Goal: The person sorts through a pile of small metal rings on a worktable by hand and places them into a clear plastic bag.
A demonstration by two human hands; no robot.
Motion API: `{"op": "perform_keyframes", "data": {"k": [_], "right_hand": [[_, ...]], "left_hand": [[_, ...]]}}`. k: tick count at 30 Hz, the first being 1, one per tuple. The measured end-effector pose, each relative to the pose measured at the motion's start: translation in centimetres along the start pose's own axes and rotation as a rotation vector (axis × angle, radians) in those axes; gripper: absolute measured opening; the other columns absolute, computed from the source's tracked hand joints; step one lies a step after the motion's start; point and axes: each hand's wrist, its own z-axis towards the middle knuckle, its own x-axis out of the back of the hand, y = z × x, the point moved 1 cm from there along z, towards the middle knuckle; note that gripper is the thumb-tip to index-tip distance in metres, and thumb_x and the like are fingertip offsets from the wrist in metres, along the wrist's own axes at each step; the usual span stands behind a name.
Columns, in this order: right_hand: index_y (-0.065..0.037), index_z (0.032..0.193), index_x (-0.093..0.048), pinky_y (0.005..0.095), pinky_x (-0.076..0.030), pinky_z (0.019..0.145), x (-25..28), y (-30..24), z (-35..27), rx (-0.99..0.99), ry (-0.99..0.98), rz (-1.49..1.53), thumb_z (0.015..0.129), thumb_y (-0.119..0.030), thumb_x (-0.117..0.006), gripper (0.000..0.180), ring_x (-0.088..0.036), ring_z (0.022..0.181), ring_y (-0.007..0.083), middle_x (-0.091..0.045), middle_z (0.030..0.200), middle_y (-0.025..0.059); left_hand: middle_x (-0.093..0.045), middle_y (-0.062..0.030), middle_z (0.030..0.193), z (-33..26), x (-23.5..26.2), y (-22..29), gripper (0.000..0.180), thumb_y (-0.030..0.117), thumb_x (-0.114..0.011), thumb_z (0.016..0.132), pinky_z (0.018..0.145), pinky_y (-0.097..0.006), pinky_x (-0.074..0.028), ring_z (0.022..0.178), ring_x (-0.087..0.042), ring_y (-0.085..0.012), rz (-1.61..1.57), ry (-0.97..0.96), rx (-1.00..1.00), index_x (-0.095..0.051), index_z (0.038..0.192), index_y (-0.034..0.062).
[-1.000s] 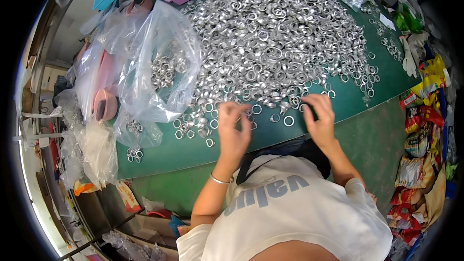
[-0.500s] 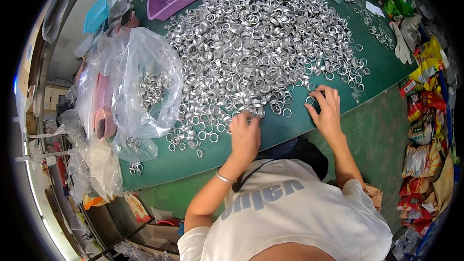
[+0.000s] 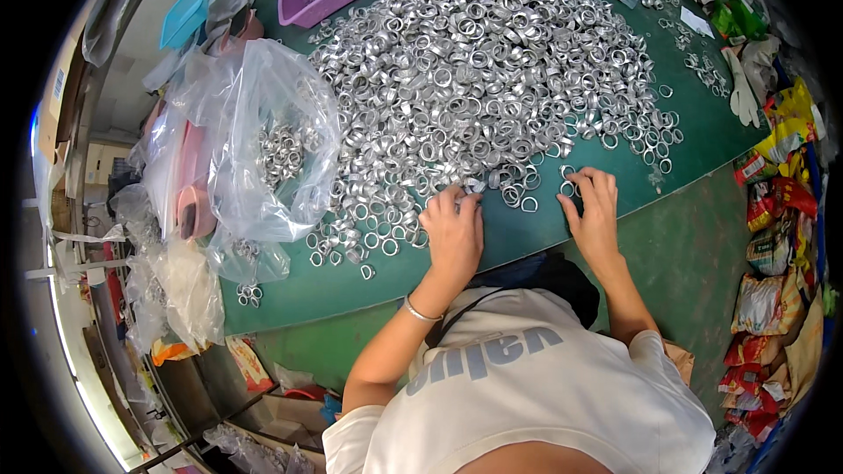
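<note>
Two hands at ring pile (image 3: pixel 492 70): left hand (image 3: pixel 454 233) pinches a ring (image 3: pixel 474 186); right hand (image 3: pixel 593 211) fingers another, grip unclear.

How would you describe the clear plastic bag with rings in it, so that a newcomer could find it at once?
Start at the big heap of silver metal rings on the green table. Look to its left edge, where a puffed-up clear plastic bag stands. Unlike the crumpled bags beside it, this one holds a small cluster of rings inside.
</note>
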Motion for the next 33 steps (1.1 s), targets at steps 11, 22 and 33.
{"op": "perform_keyframes", "data": {"k": [11,22,33], "right_hand": [[-0.002,0.098,-0.058,0.0385,-0.037,0.082,-0.4,-0.4,1.2,0.074,0.019,0.089,0.069,-0.001,-0.066,0.03,-0.048,0.096,0.0297,-0.053,0.099,0.0097],[-0.005,0.096,-0.06,0.0364,-0.034,0.076,-2.5,-4.1,1.6,0.169,-0.078,0.016,0.066,-0.012,-0.072,0.033,-0.047,0.089,0.0249,-0.053,0.096,0.0078],[0.002,0.11,-0.051,0.0226,-0.04,0.063,-1.5,-4.8,1.4,-0.639,-0.448,1.559,0.086,0.0,-0.052,0.024,-0.05,0.076,0.0114,-0.056,0.094,0.007]], "left_hand": [[-0.048,-0.0099,0.102,-2.6,2.0,-2.0,0.019,0.005,-0.065,0.075,0.078,-0.039,-0.03,0.093,-0.044,-0.0286,0.008,0.089,0.161,-0.059,0.093,0.0092],[-0.047,-0.0115,0.103,-3.6,2.9,-4.1,0.026,-0.003,-0.06,0.069,0.08,-0.04,-0.03,0.095,-0.043,-0.0306,-0.014,0.141,0.211,-0.059,0.092,0.0089],[-0.049,-0.0088,0.099,-4.2,4.0,-3.7,0.03,0.005,-0.07,0.068,0.077,-0.037,-0.031,0.094,-0.046,-0.0269,0.034,0.144,0.3,-0.056,0.094,0.0069]]}}
